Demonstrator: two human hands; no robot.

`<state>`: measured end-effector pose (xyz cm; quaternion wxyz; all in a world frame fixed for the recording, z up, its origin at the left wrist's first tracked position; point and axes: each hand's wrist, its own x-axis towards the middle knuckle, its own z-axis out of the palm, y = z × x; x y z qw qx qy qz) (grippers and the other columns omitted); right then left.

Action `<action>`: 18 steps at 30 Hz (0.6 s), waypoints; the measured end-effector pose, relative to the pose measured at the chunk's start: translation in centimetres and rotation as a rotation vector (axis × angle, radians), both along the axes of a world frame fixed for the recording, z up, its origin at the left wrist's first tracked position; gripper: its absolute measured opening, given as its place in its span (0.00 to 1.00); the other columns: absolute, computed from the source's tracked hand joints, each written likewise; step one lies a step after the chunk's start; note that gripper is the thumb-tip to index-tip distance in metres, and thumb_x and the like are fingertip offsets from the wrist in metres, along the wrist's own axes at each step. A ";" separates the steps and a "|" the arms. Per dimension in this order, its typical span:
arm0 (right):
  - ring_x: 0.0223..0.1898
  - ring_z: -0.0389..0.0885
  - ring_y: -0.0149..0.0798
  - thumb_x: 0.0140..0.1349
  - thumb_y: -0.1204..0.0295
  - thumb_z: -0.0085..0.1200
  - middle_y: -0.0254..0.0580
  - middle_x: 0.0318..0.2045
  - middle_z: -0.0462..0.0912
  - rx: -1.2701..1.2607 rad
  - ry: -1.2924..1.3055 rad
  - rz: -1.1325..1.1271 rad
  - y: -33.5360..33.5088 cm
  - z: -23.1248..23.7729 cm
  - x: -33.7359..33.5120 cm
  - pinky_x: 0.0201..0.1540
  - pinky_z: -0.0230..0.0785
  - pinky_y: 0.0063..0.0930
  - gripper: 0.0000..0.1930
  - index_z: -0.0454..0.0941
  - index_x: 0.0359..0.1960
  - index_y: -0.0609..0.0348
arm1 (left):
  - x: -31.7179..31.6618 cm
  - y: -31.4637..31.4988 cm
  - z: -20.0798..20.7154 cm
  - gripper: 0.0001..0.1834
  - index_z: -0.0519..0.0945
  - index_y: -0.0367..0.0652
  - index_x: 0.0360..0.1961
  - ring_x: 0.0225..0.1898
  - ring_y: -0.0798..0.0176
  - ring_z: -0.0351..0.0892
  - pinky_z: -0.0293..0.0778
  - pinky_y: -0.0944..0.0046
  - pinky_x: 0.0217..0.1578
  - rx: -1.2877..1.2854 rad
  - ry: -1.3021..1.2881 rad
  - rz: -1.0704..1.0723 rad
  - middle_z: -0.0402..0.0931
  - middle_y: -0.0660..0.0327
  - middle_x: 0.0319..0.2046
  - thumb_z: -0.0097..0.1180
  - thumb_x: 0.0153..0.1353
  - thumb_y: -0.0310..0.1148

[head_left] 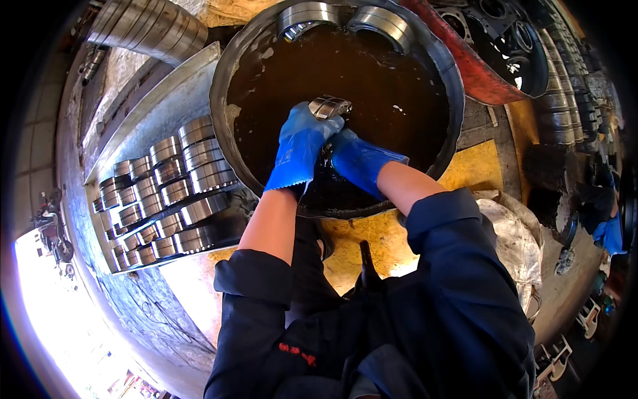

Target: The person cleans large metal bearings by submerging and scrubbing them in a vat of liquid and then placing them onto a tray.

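Note:
Both hands wear blue rubber gloves and work over a round metal tub (457, 133) of dark brown liquid. My left hand (302, 136) is closed around a shiny steel roller bearing (329, 106), whose upper part shows beyond the fingers. Close against it on the right is my right hand (355, 156); its fingers curl inward under the bearing, and their tips are hidden. Two larger bearings, a left one (308, 14) and a right one (384, 26), rest at the far rim of the tub, partly in the liquid.
Left of the tub, a metal tray (153, 86) holds rows of steel bearings (166, 193). A stack of large rings (149, 30) lies at the far left. At the far right stands a red-sided container (465, 66) with metal parts. A white sack (508, 233) sits by my right arm.

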<state>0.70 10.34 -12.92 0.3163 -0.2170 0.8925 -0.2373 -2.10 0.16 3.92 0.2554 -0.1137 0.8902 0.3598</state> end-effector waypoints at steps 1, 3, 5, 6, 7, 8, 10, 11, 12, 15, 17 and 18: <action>0.56 0.82 0.49 0.68 0.71 0.52 0.55 0.50 0.85 0.016 0.019 0.023 0.6 0.0 0.3 0.58 0.72 0.35 0.16 0.82 0.54 0.59 | 0.3 0.6 0.3 0.34 0.81 0.40 0.54 0.53 0.48 0.84 0.78 0.57 0.55 0.015 0.004 -0.011 0.84 0.47 0.50 0.75 0.48 0.47; 0.53 0.83 0.48 0.64 0.71 0.55 0.53 0.48 0.85 -0.046 0.158 0.140 -0.1 4.9 1.3 0.54 0.74 0.36 0.17 0.82 0.54 0.58 | 1.6 -1.1 0.6 0.33 0.79 0.38 0.54 0.50 0.49 0.86 0.80 0.56 0.52 0.062 0.032 0.104 0.84 0.47 0.48 0.74 0.50 0.44; 0.50 0.85 0.47 0.60 0.71 0.59 0.52 0.46 0.86 -0.085 0.311 0.233 1.0 8.4 1.9 0.51 0.75 0.38 0.18 0.83 0.53 0.57 | 2.0 -0.9 0.8 0.33 0.78 0.37 0.55 0.49 0.49 0.86 0.81 0.56 0.50 0.109 0.039 0.167 0.84 0.47 0.47 0.74 0.52 0.43; 0.50 0.85 0.48 0.60 0.70 0.59 0.53 0.47 0.86 -0.195 0.180 0.112 1.5 9.6 2.3 0.51 0.76 0.38 0.18 0.83 0.53 0.57 | 2.3 -0.9 0.6 0.32 0.77 0.37 0.56 0.47 0.50 0.87 0.82 0.55 0.47 0.146 0.029 0.232 0.84 0.47 0.45 0.73 0.53 0.42; 0.51 0.85 0.50 0.60 0.69 0.59 0.53 0.47 0.86 -0.299 0.052 -0.017 2.5 10.5 2.6 0.52 0.76 0.39 0.18 0.83 0.52 0.58 | 2.5 -0.4 0.5 0.32 0.77 0.37 0.56 0.47 0.50 0.87 0.82 0.55 0.47 0.159 0.042 0.224 0.84 0.47 0.45 0.73 0.53 0.42; 0.51 0.85 0.51 0.60 0.68 0.59 0.54 0.47 0.86 -0.405 -0.077 -0.144 3.6 11.3 2.9 0.53 0.76 0.39 0.18 0.83 0.52 0.58 | 2.7 0.0 0.4 0.33 0.76 0.36 0.56 0.46 0.50 0.87 0.83 0.55 0.46 0.195 -0.020 0.251 0.84 0.46 0.45 0.73 0.54 0.42; 0.51 0.84 0.54 0.60 0.66 0.60 0.55 0.48 0.86 -0.641 -0.329 -0.387 5.1 13.0 3.6 0.54 0.76 0.40 0.19 0.84 0.52 0.59 | 3.7 0.5 0.9 0.34 0.75 0.36 0.57 0.47 0.48 0.87 0.82 0.54 0.47 0.205 -0.046 0.270 0.84 0.46 0.45 0.73 0.54 0.44; 0.51 0.84 0.54 0.60 0.66 0.60 0.55 0.48 0.86 -0.700 -0.384 -0.441 5.7 13.7 3.7 0.54 0.76 0.40 0.19 0.84 0.52 0.60 | 4.1 0.6 0.7 0.34 0.75 0.36 0.57 0.47 0.48 0.87 0.82 0.54 0.47 0.208 -0.027 0.268 0.84 0.46 0.45 0.73 0.54 0.44; 0.51 0.84 0.55 0.60 0.66 0.60 0.55 0.48 0.86 -0.756 -0.441 -0.505 6.8 13.7 3.8 0.55 0.76 0.40 0.19 0.84 0.51 0.60 | 4.5 1.0 0.0 0.35 0.75 0.36 0.56 0.48 0.46 0.86 0.81 0.54 0.49 0.144 0.048 0.233 0.84 0.46 0.45 0.73 0.54 0.45; 0.51 0.84 0.58 0.58 0.62 0.61 0.59 0.46 0.86 -0.100 0.005 -0.223 9.2 11.7 2.9 0.54 0.76 0.44 0.19 0.86 0.47 0.62 | 5.8 3.3 -0.5 0.36 0.75 0.36 0.56 0.51 0.43 0.85 0.79 0.53 0.55 0.022 0.132 0.200 0.84 0.46 0.46 0.74 0.52 0.47; 0.48 0.86 0.53 0.58 0.61 0.61 0.57 0.43 0.87 0.039 0.104 -0.410 9.5 12.1 2.8 0.55 0.75 0.41 0.20 0.86 0.47 0.60 | 6.8 3.9 -0.8 0.38 0.75 0.36 0.56 0.53 0.44 0.84 0.79 0.53 0.54 -0.061 0.151 0.247 0.84 0.45 0.46 0.74 0.50 0.47; 0.48 0.86 0.51 0.58 0.59 0.60 0.56 0.43 0.88 0.041 0.149 -0.505 8.8 13.1 3.3 0.56 0.74 0.39 0.21 0.86 0.48 0.58 | 7.3 3.1 -0.6 0.36 0.75 0.36 0.56 0.55 0.44 0.83 0.78 0.54 0.54 -0.037 0.131 0.262 0.82 0.44 0.50 0.73 0.51 0.47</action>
